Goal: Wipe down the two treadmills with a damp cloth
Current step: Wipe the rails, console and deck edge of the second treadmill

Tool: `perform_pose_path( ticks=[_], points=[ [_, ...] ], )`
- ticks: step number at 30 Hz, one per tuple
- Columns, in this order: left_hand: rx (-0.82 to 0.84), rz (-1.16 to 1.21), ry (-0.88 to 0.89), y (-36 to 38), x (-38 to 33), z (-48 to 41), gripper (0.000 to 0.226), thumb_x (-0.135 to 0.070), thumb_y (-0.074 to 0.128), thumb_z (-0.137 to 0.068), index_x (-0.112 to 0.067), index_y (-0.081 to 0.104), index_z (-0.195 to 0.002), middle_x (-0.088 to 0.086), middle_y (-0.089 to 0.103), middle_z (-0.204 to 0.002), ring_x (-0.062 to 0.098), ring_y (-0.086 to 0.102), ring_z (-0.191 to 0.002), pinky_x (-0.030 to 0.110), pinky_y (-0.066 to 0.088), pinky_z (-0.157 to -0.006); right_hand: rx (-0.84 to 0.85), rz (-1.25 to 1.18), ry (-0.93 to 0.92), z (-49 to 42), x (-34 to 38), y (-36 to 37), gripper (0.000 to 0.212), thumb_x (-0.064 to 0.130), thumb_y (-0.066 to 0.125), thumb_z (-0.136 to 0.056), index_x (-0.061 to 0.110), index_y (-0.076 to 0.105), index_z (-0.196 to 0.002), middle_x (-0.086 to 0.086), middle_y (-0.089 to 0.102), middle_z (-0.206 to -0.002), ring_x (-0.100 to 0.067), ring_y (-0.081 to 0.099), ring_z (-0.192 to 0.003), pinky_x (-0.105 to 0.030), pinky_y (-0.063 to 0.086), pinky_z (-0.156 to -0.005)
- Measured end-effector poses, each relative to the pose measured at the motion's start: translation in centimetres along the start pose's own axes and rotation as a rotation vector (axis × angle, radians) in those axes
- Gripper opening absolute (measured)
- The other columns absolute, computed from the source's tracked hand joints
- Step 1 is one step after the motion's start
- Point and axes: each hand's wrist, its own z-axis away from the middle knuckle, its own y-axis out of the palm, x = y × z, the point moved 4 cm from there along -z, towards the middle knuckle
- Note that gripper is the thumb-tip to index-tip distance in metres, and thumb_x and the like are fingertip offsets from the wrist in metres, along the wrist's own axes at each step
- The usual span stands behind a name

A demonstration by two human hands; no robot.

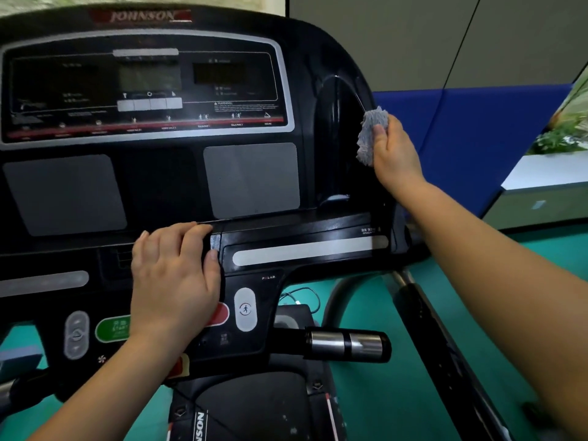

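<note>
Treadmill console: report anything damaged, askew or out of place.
Nothing on the console looks broken or askew. Below it, the black motor cover carries pale specks, like dust or scuffs, and a loose cable lies on the green floor.

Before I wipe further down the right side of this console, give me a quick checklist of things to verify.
1. Grip: ok. The right hand pinches the cloth.
2. Contact: ok. The cloth touches the glossy right edge of the console.
3. Controls clear: not ok. The left hand lies over part of the red button.
4. Screen dark: ok. The display shows nothing lit.
5. Dampness of the cloth: cannot tell.
</note>
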Motion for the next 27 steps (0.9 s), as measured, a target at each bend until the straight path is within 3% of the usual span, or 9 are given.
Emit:
perform_pose_path(
  ticks=[5,8,14,27],
  points=[
    [0.022,-0.001,0.002,0.0,0.1,0.0,0.042,-0.033,0.04,-0.088,-0.013,0.056,-0.122,0.007,0.053,-0.121,0.031,0.045,-0.115,0.05,0.02,-0.114,-0.031,0.048,-0.103,-4.6,3.3,0.1,0.038,0.037,0.028,-0.102,0.012,0.048,-0.123,-0.005,0.056,-0.11,-0.027,0.054,-0.105,-0.03,0.033,-0.075],
    [0.031,0.0,0.0,0.1,0.2,0.0,0.042,-0.034,0.04,-0.088,-0.013,0.056,-0.121,0.007,0.053,-0.121,0.03,0.046,-0.116,0.049,0.019,-0.114,-0.044,0.108,-0.175,-7.3,5.4,0.3,0.04,0.036,0.028,-0.102,0.012,0.047,-0.127,-0.01,0.056,-0.121,-0.027,0.052,-0.11,-0.031,0.034,-0.077],
    [0.031,0.017,0.001,0.2,0.3,-0.1,0.043,-0.035,0.039,-0.088,-0.014,0.057,-0.121,0.004,0.054,-0.121,0.028,0.046,-0.117,0.051,0.022,-0.115,-0.019,0.248,-0.285,-11.3,9.3,1.3,0.044,0.035,0.03,-0.102,0.013,0.043,-0.138,-0.019,0.051,-0.132,-0.038,0.049,-0.118,-0.041,0.037,-0.095],
    [0.002,0.023,-0.002,0.4,0.4,-0.1,0.042,-0.036,0.04,-0.088,-0.016,0.06,-0.119,0.003,0.055,-0.121,0.025,0.047,-0.117,0.048,0.021,-0.115,0.097,0.406,-0.496,-12.7,20.2,5.4,0.043,0.049,0.027,-0.099,0.027,0.054,-0.125,-0.007,0.052,-0.133,-0.032,0.043,-0.126,-0.046,0.033,-0.099]
  ],
)
